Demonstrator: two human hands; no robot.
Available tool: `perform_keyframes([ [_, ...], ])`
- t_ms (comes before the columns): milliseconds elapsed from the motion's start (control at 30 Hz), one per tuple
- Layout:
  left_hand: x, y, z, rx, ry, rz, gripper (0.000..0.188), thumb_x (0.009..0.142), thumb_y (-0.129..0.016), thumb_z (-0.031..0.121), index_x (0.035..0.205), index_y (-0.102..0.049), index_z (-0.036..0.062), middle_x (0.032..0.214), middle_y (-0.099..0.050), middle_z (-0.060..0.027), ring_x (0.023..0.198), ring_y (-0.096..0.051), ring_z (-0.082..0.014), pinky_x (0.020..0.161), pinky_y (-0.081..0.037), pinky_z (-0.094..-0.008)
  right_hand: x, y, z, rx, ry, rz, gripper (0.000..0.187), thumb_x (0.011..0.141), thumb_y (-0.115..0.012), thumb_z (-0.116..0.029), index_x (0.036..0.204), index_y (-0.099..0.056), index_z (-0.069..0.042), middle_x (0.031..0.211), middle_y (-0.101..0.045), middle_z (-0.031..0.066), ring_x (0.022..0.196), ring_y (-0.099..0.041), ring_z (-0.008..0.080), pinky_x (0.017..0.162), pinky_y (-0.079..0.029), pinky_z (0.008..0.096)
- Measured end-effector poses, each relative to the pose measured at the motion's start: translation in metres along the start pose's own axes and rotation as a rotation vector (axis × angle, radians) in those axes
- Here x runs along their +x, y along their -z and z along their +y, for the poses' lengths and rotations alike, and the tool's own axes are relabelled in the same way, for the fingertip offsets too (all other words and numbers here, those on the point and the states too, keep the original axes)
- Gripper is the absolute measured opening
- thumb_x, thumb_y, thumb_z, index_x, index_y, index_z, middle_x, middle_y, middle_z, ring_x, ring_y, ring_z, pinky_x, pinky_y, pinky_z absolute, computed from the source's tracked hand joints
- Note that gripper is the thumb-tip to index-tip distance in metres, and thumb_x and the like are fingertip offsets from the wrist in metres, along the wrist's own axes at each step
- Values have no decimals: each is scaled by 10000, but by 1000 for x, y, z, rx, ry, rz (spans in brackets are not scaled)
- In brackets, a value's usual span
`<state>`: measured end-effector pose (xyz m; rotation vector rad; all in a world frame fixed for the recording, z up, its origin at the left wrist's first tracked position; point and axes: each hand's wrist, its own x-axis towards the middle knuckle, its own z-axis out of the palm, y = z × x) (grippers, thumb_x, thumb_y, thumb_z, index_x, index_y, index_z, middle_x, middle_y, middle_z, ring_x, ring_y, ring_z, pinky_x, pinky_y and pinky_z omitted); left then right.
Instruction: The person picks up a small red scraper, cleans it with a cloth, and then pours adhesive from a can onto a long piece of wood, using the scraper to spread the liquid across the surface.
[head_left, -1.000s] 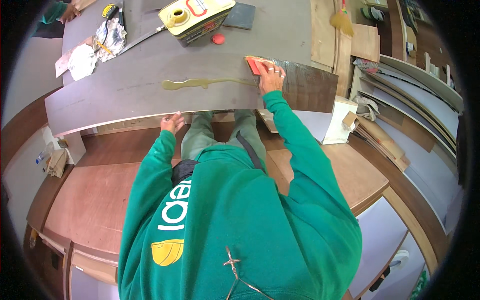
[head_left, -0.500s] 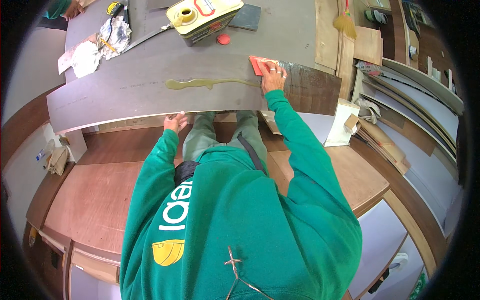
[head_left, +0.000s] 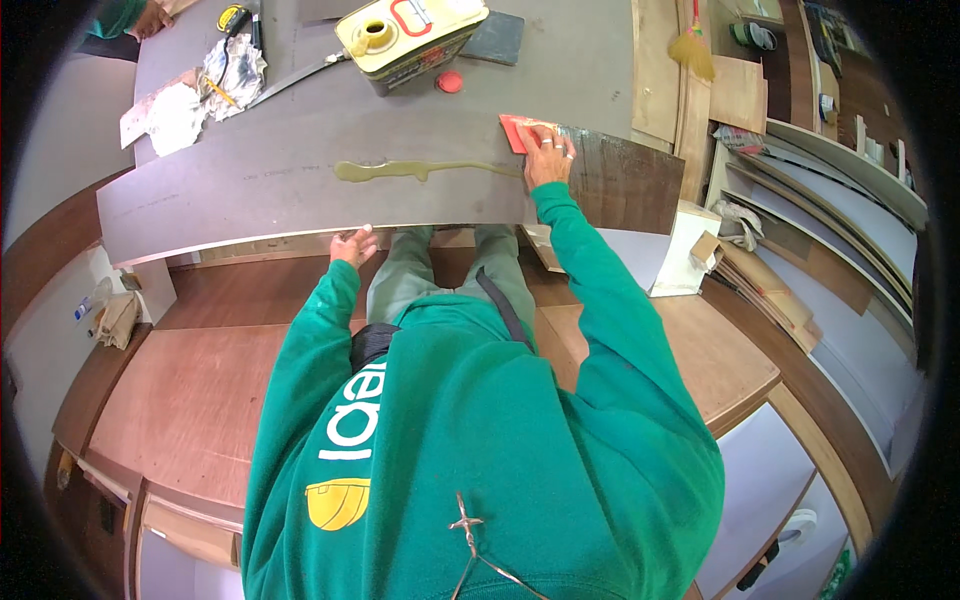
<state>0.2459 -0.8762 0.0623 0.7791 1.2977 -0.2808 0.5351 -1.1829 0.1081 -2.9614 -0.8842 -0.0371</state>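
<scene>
My right hand (head_left: 548, 157) grips a flat orange-red spreader (head_left: 514, 132) and presses it on a long grey-brown board (head_left: 250, 190). Right of that hand the board's surface looks dark and wet. To its left a streak of yellowish glue (head_left: 400, 171) runs along the middle of the board, tapering toward the spreader. My left hand (head_left: 354, 245) is by the board's near edge, palm turned partly up and fingers loosely apart, with nothing in it; whether the fingertips touch the edge is hard to tell.
Beyond the board stand a yellow-topped can (head_left: 412, 42) and a red cap (head_left: 449, 82). Left of them lie a handsaw (head_left: 298, 82), crumpled white cloths (head_left: 174, 118) and a tape measure (head_left: 233, 18). Another person's hand (head_left: 152, 20) rests at the far left. Stacked panels (head_left: 840, 220) lean on the right.
</scene>
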Motion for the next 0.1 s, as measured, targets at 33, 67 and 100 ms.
perform_keyframes([
  [33,1,0,0,-1,-2,0,931,782,-803,132,1421,-163,-91,1241,-546,-213,1040,-646,-326,814,-571,-421,-2,-1,1,0,1,2,499,847,-582,-106,1311,-582,-291,1249,-550,5,1215,-482,223,1074,-268,534],
  [67,2,1,0,-9,0,1,933,781,-805,136,1426,-167,-81,1251,-542,-218,1046,-645,-330,822,-566,-440,-4,-1,2,18,-2,-6,499,844,-591,-107,1311,-582,-284,1254,-551,10,1217,-480,223,1079,-262,537],
  [100,4,1,-2,-18,3,2,935,780,-806,140,1432,-170,-71,1260,-538,-223,1052,-643,-333,830,-562,-460,-6,0,3,35,-5,-14,499,841,-599,-108,1310,-583,-277,1258,-552,16,1219,-479,223,1084,-256,540],
])
